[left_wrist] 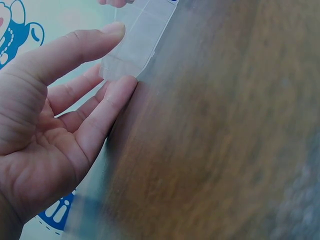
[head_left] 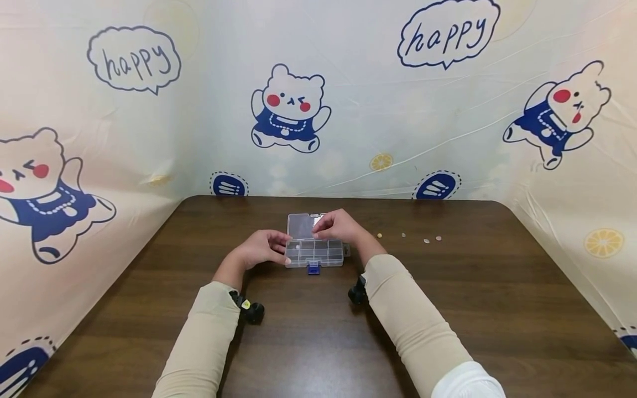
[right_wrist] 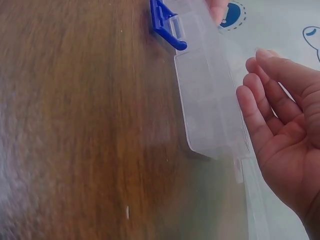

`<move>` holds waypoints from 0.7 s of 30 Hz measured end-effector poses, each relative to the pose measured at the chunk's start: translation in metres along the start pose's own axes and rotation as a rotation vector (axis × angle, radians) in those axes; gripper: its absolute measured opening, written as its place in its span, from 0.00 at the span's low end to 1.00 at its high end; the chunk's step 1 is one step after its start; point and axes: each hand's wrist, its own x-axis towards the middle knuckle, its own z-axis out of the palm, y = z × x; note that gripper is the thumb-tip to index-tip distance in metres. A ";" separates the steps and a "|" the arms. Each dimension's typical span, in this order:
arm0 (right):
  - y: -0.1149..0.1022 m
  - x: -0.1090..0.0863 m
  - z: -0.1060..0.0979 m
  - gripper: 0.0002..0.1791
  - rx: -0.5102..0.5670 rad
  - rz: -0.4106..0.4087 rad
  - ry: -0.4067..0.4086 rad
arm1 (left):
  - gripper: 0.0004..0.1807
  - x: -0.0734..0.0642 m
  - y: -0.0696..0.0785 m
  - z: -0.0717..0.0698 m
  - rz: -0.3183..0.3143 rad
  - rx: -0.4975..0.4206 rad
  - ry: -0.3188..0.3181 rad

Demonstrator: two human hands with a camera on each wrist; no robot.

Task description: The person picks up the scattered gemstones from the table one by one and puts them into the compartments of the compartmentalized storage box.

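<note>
A clear plastic compartment box (head_left: 328,260) with a blue latch (head_left: 313,268) lies on the table, its clear lid (head_left: 299,225) raised on the far side. My left hand (head_left: 260,247) holds the box's left end, the thumb at its near corner and the fingers along the side. Over the box's far edge, in front of the lid, is my right hand (head_left: 340,226), thumb and index fingertips together and pointing down. Whether a small piece is between them, I cannot tell. One small pale piece (head_left: 297,247) sits in a left compartment.
Right of the box, several small pieces lie on the brown wooden table (head_left: 497,287): a yellowish one (head_left: 380,235), a pale one (head_left: 403,235) and two whitish ones farther right, one of them a flat whitish piece (head_left: 438,238). A printed cloth (head_left: 348,110) hangs behind the table.
</note>
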 end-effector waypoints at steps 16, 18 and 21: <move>-0.001 0.001 0.009 0.05 -0.091 -0.017 -0.056 | 0.36 -0.001 -0.002 0.001 0.007 0.012 -0.002; -0.001 0.001 0.009 0.05 -0.085 -0.014 -0.055 | 0.35 -0.001 -0.002 0.001 0.007 0.008 -0.001; -0.001 0.000 0.009 0.06 -0.067 -0.013 -0.047 | 0.35 0.000 -0.002 0.000 0.008 0.004 0.000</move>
